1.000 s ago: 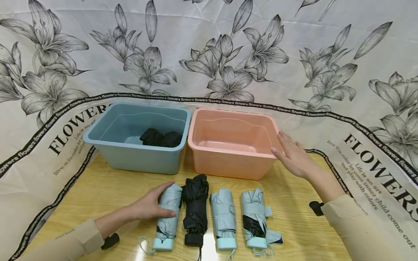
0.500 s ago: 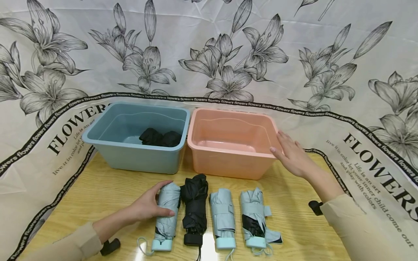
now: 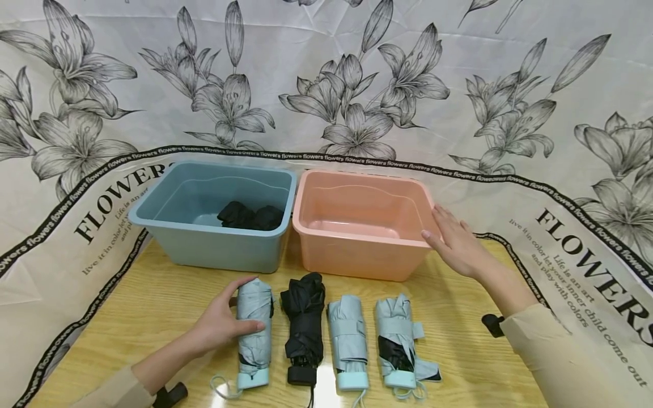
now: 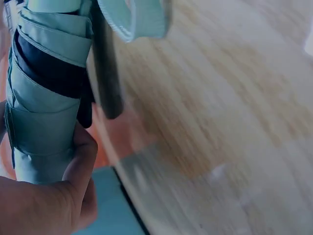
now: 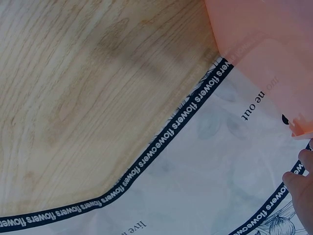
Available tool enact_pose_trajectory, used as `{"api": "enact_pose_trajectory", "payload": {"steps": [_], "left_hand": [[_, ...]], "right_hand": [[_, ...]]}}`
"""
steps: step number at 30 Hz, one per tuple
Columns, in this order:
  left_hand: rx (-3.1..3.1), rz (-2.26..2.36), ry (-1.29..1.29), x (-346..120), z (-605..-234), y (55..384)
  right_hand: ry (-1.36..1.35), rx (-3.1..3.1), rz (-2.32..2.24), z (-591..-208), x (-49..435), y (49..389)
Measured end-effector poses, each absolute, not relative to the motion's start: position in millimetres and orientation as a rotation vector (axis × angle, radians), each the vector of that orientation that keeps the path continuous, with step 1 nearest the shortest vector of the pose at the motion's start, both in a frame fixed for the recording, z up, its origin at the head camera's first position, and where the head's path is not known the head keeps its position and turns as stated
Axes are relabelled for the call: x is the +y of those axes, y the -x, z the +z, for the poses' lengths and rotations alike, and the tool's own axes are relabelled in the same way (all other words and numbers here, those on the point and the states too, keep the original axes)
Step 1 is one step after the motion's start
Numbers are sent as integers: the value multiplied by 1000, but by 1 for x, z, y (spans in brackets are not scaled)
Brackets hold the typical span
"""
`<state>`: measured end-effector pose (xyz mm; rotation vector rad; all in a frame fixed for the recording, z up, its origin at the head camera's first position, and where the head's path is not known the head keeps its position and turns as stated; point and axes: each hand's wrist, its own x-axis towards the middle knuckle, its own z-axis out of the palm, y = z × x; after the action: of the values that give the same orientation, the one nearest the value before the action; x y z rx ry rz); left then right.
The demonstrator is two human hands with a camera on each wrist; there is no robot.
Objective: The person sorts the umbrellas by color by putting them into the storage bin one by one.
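My left hand [image 3: 216, 323] grips a light blue folding umbrella [image 3: 254, 309], thumb over its front and fingers at its far side. The umbrella stands nearly upright in the head view, its pale handle end toward me and a looped cord at its left. In the left wrist view, the wrapped umbrella [image 4: 46, 112] fills the upper left, with the hand [image 4: 54, 196] around its lower part. Fingers straight, my right hand [image 3: 459, 243] rests against the right rim of the pink bin [image 3: 357, 255]. In the right wrist view only a few fingertips [image 5: 301, 178] show.
Right of the held umbrella lie a black folding umbrella [image 3: 305, 323] and two more light blue umbrellas [image 3: 349, 334], [image 3: 395, 326]. The blue bin [image 3: 224, 249] beside the pink one holds black bundles [image 3: 250, 216]. Behind hangs a floral cloth [image 3: 326, 130].
My left hand has shifted the light blue umbrella slightly left and away from the black one, opening a gap between them. The right hand stays at the pink bin.
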<state>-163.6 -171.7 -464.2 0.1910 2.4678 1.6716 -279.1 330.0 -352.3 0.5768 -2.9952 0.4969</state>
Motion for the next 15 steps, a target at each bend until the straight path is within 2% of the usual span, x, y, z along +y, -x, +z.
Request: {"api": "enact_pose_trajectory", "payload": {"steps": [6, 15], "left_hand": [[2492, 1790, -244, -171, -455, 162], [2531, 2063, -487, -166, -424, 168]], "right_hand": [[-577, -2990, 503, -352, 331, 279], [-578, -2999, 499, -353, 330, 279]]}}
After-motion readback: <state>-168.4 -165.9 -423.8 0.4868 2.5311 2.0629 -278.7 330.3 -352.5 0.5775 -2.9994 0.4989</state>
